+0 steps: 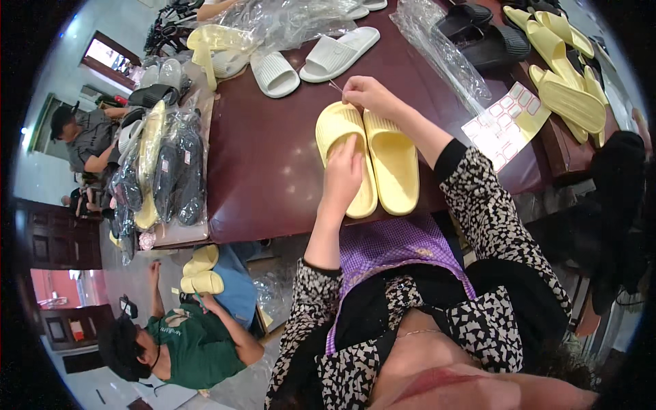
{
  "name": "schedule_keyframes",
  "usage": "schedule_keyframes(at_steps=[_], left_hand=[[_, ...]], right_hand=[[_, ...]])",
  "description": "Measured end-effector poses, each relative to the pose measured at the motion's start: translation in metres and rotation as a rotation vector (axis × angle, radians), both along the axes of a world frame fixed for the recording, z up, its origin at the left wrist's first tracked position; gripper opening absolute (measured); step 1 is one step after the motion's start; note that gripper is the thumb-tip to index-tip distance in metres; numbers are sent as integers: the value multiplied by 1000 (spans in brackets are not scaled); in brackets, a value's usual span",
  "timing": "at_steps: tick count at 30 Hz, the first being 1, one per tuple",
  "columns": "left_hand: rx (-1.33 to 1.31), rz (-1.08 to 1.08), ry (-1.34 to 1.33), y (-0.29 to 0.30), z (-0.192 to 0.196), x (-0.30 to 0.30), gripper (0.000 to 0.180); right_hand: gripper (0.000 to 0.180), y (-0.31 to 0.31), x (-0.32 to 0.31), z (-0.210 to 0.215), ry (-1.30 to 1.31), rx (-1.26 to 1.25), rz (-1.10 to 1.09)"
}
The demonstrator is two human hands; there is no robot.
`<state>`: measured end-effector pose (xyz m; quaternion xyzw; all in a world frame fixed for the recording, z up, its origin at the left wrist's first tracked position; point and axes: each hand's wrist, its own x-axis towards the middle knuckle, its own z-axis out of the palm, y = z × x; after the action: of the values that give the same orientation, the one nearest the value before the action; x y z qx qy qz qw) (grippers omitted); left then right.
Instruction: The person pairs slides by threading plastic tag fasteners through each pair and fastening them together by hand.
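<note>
A pair of yellow slippers lies side by side on the dark red table [266,164], toes pointing away from me. My left hand [344,174] grips the left yellow slipper [331,123] at its ribbed strap, fingertips on the strap's edge. The right yellow slipper [398,171] lies close against it, its toe partly hidden by my right wrist. At the toes, my right hand [369,94] is closed in a pinch. A thin strand [335,86] sticks out from its fingertips; the rest of it is hidden.
White slippers [275,75] lie beyond, near clear plastic bags [287,24]. Bagged dark slippers [179,174] are heaped at left. A label sheet [507,126] and more yellow slippers [570,102] sit at right. A person in green [201,345] works at lower left.
</note>
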<state>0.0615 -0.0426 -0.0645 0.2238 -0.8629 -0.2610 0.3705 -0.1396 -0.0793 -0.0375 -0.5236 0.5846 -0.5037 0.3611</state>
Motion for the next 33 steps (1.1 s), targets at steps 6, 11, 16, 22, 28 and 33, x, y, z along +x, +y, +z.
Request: schedule_keyframes(at_steps=[6, 11, 16, 22, 28, 33], left_hand=[[253, 143, 233, -30, 53, 1, 20], [759, 17, 359, -82, 36, -33, 14], [1113, -155, 412, -97, 23, -45, 9], [1315, -350, 551, -104, 24, -41, 8], [1325, -361, 497, -105, 22, -37, 8], [1322, -363, 531, -103, 20, -38, 8]], right_hand=[[8, 19, 9, 7, -57, -74, 13], [5, 23, 13, -4, 110, -201, 6], [6, 29, 20, -2, 188, -217, -22], [6, 27, 20, -3, 103, -282, -117], [8, 32, 23, 5, 93, -163, -195], [7, 37, 25, 11, 301, -199, -209]])
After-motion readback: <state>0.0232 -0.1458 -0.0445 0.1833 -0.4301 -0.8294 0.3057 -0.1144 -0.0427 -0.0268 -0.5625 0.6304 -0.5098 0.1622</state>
